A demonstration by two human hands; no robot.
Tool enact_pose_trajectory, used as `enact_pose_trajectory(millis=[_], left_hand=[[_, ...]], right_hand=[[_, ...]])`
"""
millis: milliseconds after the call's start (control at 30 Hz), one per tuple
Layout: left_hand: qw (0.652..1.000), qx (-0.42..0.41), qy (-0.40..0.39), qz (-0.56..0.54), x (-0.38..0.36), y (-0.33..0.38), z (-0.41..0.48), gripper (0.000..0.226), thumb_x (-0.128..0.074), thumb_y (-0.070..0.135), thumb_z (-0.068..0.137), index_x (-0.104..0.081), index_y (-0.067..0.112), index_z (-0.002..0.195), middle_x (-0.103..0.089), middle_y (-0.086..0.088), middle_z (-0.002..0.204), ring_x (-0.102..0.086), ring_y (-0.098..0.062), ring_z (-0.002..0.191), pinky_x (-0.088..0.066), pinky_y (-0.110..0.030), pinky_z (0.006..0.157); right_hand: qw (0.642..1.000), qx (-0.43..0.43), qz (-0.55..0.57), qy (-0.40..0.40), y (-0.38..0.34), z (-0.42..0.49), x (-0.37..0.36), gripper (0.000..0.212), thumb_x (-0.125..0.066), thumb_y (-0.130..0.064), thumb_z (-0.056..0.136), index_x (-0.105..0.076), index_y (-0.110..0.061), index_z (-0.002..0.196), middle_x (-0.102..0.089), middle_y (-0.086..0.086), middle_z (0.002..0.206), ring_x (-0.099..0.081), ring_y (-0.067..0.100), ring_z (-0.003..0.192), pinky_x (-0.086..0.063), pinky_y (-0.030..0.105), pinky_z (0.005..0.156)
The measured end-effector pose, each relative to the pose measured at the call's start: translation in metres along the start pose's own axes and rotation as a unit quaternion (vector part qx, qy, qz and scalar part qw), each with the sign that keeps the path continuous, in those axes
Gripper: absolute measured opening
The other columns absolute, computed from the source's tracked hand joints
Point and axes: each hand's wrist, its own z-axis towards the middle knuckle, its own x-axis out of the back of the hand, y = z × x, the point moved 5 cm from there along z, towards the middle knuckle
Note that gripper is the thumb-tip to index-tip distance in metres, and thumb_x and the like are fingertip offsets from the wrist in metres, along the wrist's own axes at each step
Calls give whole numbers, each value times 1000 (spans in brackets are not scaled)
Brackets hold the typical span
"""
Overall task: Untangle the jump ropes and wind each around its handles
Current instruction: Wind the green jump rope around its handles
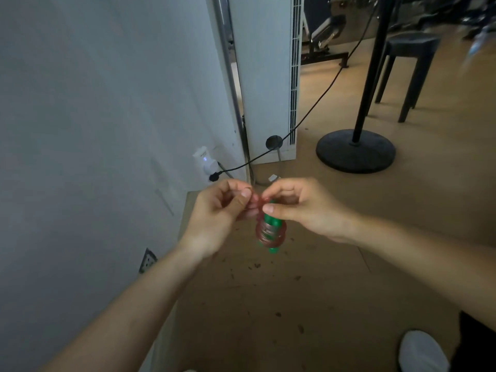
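Both forearms reach forward and the hands meet at chest height above the wooden floor (335,277). The right hand (300,208) pinches the top of the green handles (271,224), wrapped in red rope (268,236). The left hand (214,218) has its fingers (243,200) closed on the rope's loose end.

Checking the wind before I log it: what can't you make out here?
- Head view: the rope end, hidden behind the fingers of the left hand and right hand.
- Whether one or two green handles: coils cover them.
- Other ropes: none in frame.
- Gym equipment, top right: motion-blurred.
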Motion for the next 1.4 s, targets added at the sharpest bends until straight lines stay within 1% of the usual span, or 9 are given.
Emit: enact_pose_trajectory(millis=[167,300,467,600,733,900,1100,1267,1400], left_hand=[[996,37,60,-62,2,-6,3,16,-47,8,103,-58,-4,101,-62,-16,86,-66,-23,79,-59,-28,74],[980,70,108,-150,1,-7,3,22,-45,10,104,-58,-1,91,-64,-12,76,-65,-17,71,-59,-23,67],[949,85,205,-226,18,-9,9,28,-45,12,105,-56,1,83,-64,-10,70,-66,-15,64,-58,-20,61],[959,74,184,-202,16,-8,10,24,-47,11,104,-57,4,84,-64,-4,67,-64,-12,62,-58,-21,63],[980,36,140,-133,19,1,13,19,-47,9,104,-59,8,89,-62,1,66,-61,-10,61,-54,-20,62],[995,11,87,-54,21,3,15,16,-50,10,103,-61,8,92,-63,-9,74,-62,-16,68,-55,-26,67],[999,-14,29,-18,12,11,9,10,-56,17,97,-62,9,96,-66,-1,78,-63,-14,73,-56,-25,69],[998,-33,56,-8,20,19,4,12,-55,16,97,-60,5,96,-65,-11,87,-65,-25,84,-58,-34,80],[988,-47,145,-6,38,36,-3,15,-46,9,104,-56,2,95,-63,-6,74,-61,-26,73,-56,-39,74]], right_hand=[[1000,19,12,16,0,0,-1,16,-74,-1,83,-69,-8,96,-73,4,96,-69,14,93,-57,28,83],[977,-49,193,69,10,-3,-8,13,-69,3,84,-61,-7,83,-67,7,87,-67,19,86,-59,35,77],[917,-96,347,169,19,-8,-8,14,-65,7,84,-58,-4,78,-67,16,94,-72,28,89,-60,45,81],[944,-80,270,171,21,-10,-3,9,-66,6,85,-60,-1,87,-68,17,97,-72,26,93,-59,40,86],[991,-35,48,124,13,-4,3,10,-67,1,87,-65,-8,89,-74,4,95,-69,17,96,-53,32,88],[993,42,-10,109,-8,6,4,11,-67,-8,90,-71,-12,99,-71,-1,99,-65,7,96,-50,16,85],[982,122,-131,65,-19,21,-12,27,-75,-19,85,-71,-18,112,-66,-9,111,-58,4,112,-43,20,98],[987,106,-117,22,-30,30,-22,19,-78,-13,80,-74,-19,97,-72,-11,90,-66,4,90,-50,22,86],[994,75,-74,6,-43,38,-31,15,-78,-6,79,-72,-20,78,-66,-10,68,-57,1,67,-44,17,67]])
